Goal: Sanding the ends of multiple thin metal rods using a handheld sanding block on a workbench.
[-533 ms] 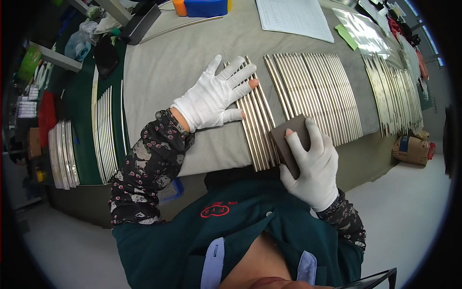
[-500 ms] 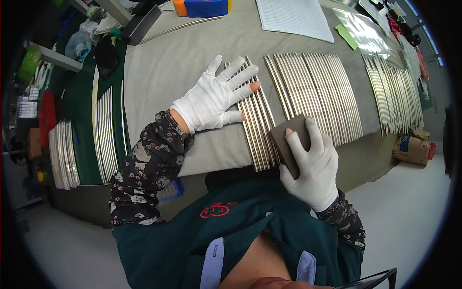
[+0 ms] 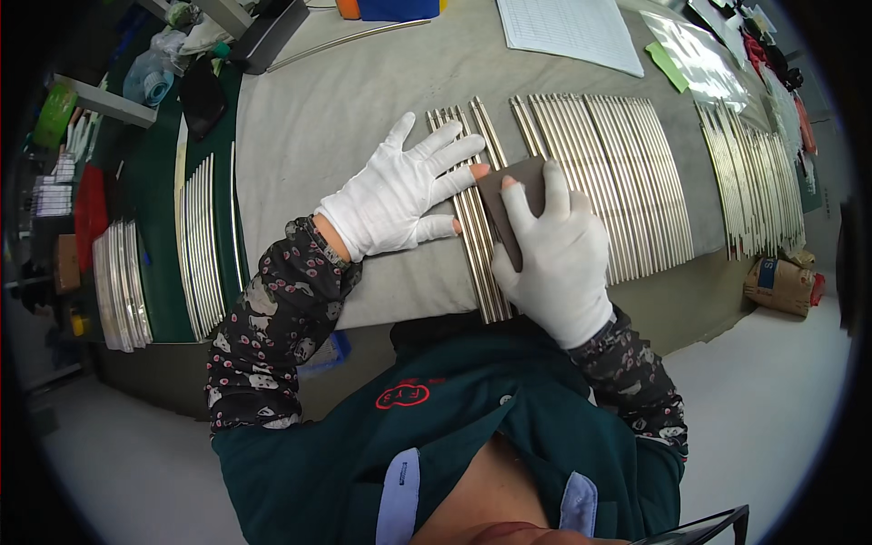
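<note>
My left hand (image 3: 391, 193), in a white glove with bare thumb and finger tips, lies with fingers spread over a small row of slim silver metal rods (image 3: 476, 259). In my right hand (image 3: 565, 259), gloved the same way, is a flat dark grey-brown block (image 3: 529, 180), gripped between thumb and fingers. It rests on the right side of this row, close to my left fingertips, and hides part of the rods. Just right of the block a larger row of similar rods (image 3: 627, 186) lies side by side on the grey cloth (image 3: 300, 145).
Another rod bundle (image 3: 749, 182) lies far right, by a clear plastic sheet (image 3: 695, 54). At the back are a printed paper sheet (image 3: 572, 32) and a single long rod (image 3: 350, 45). More rods (image 3: 198, 250) and wrapped rods (image 3: 121, 286) lie on the green surface at left.
My right hand has slid the block away from me and to the left, up along the rods. A few rods beside it now stand slightly apart. My left hand stays nearly in place.
</note>
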The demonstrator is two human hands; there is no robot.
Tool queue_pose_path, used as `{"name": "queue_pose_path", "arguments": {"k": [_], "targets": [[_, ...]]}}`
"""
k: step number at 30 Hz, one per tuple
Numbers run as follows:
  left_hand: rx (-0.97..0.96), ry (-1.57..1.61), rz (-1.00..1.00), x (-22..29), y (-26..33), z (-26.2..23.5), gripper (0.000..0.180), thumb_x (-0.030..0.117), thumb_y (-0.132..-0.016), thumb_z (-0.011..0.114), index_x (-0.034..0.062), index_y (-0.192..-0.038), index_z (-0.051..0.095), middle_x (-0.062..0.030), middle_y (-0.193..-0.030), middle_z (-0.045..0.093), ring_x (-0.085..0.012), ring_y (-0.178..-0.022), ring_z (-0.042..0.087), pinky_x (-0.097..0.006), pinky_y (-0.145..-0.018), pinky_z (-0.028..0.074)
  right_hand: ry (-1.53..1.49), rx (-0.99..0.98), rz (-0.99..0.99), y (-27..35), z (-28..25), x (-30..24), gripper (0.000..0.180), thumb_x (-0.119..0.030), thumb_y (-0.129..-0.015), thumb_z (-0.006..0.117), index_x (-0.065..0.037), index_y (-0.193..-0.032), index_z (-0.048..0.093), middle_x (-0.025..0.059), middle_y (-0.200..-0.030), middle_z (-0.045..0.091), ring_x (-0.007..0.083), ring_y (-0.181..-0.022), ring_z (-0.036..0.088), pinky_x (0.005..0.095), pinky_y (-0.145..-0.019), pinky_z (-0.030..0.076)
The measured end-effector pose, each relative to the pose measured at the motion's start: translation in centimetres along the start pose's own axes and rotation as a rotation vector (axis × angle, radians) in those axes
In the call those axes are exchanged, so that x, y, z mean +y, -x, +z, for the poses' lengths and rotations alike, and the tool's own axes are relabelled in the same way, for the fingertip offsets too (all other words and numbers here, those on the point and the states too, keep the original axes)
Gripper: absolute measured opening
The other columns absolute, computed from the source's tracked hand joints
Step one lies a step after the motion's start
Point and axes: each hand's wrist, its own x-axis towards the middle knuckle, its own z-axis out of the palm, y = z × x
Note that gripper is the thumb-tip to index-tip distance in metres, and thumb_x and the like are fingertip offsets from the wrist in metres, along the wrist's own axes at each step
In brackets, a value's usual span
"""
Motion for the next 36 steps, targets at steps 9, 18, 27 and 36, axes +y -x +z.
{"name": "queue_pose_path", "arguments": {"k": [9, 18, 27, 36], "targets": [[-0.006, 0.028, -0.013, 0.1, 0.1, 0.3, 0.071, 0.060, -0.088, 0.046, 0.0178, -0.144, 0.039, -0.0100, -0.152, 0.032, -0.0357, -0.142, 0.026, -0.063, -0.112, 0.016, -0.094, -0.100, -0.005, 1.1, -0.6, 0.4, 0.062, -0.024, -0.066, 0.072, -0.008, -0.123, 0.056, 0.0283, -0.130, 0.043, 0.0345, -0.092, 0.055, 0.0423, -0.073, 0.049], [-0.043, -0.020, -0.033, 0.4, -0.2, 0.1, 0.071, 0.048, -0.084, 0.059, 0.0142, -0.144, 0.039, -0.0100, -0.153, 0.031, -0.0319, -0.142, 0.027, -0.061, -0.113, 0.017, -0.137, -0.079, -0.078, 6.4, -2.1, 1.7, 0.065, -0.024, -0.062, 0.074, -0.010, -0.123, 0.057, 0.0266, -0.134, 0.042, 0.0341, -0.095, 0.053, 0.0418, -0.074, 0.047], [-0.039, -0.002, -0.002, 0.1, 1.0, 0.4, 0.075, 0.061, -0.089, 0.045, 0.0177, -0.148, 0.032, -0.0111, -0.154, 0.029, -0.0337, -0.143, 0.025, -0.064, -0.112, 0.014, -0.118, 0.016, -0.036, 6.0, -1.6, 0.8, 0.064, -0.025, -0.061, 0.074, -0.012, -0.122, 0.058, 0.0251, -0.134, 0.042, 0.0335, -0.096, 0.052, 0.0407, -0.075, 0.047], [-0.062, -0.008, -0.004, 0.2, 0.2, 0.4, 0.075, 0.062, -0.088, 0.045, 0.0171, -0.147, 0.034, -0.0109, -0.154, 0.030, -0.0337, -0.143, 0.025, -0.064, -0.112, 0.014, -0.039, -0.008, -0.025, 0.7, 0.5, 0.0, 0.059, -0.027, -0.067, 0.072, -0.005, -0.120, 0.057, 0.0278, -0.127, 0.048, 0.0297, -0.084, 0.058, 0.0359, -0.062, 0.051]]}}
